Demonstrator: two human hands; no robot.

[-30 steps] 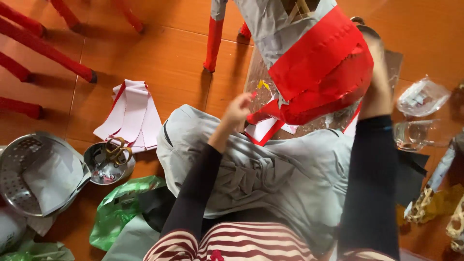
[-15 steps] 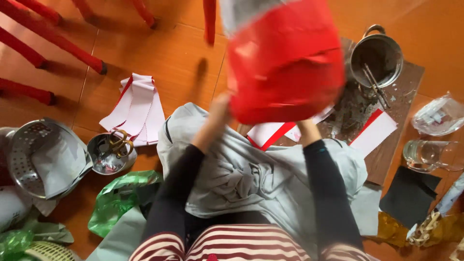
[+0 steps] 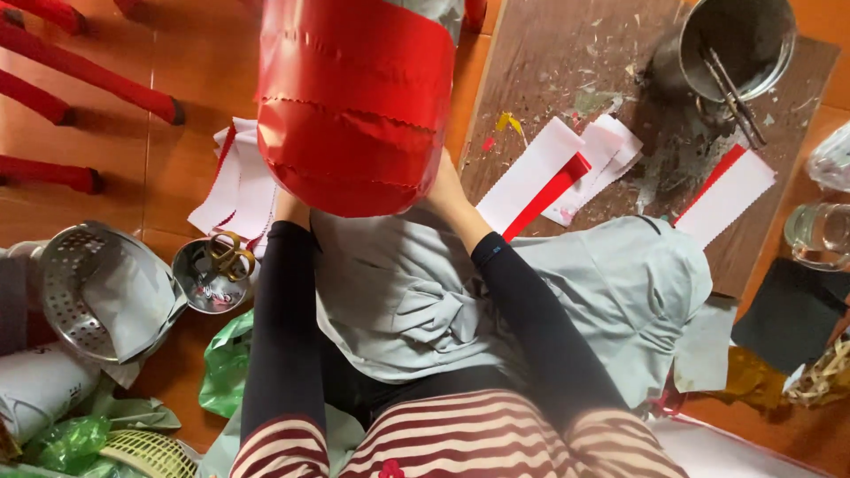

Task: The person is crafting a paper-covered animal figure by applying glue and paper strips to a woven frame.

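Red paper lantern [image 3: 354,106] upper centre; left hand [image 3: 290,208], right hand [image 3: 447,190] clasp its base, fingers hidden. Best support evenly, avoid crushing paper.

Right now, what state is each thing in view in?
Red paper cylinder: lifted, held from below, wrapped in overlapping zigzag-edged strips.
Left hand: mostly hidden under the cylinder.
Right hand: on the cylinder's lower edge.
Small metal bowl: upright on the floor, scissors inside.
Metal pot: upright, sticks leaning inside.
Colander: tilted, grey paper in it.
Red-and-white paper strips: lying flat on the board.
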